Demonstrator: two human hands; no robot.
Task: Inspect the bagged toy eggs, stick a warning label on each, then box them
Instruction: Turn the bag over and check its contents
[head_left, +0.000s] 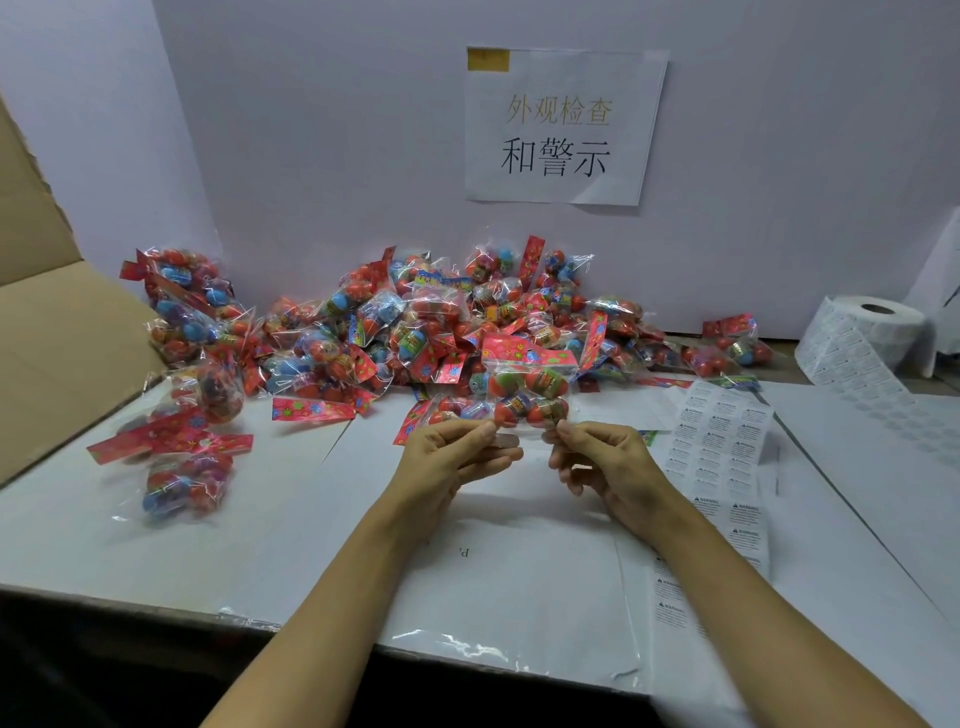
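Note:
Upright above the white table, a clear bag of toy eggs (530, 387) with a red header card is held by its bottom edge. My left hand (457, 457) pinches the lower left corner, and my right hand (597, 460) pinches the lower right corner. A big pile of bagged eggs (415, 322) lies behind it against the wall. A few bags (182, 457) lie apart at the left. A sheet of warning labels (722, 441) lies just right of my right hand.
An open cardboard box (57, 332) stands at the left edge. A roll of labels (862, 332) sits at the far right, with its strip trailing onto the table. A paper sign (561, 130) hangs on the wall behind. The table's front edge (311, 629) is near me.

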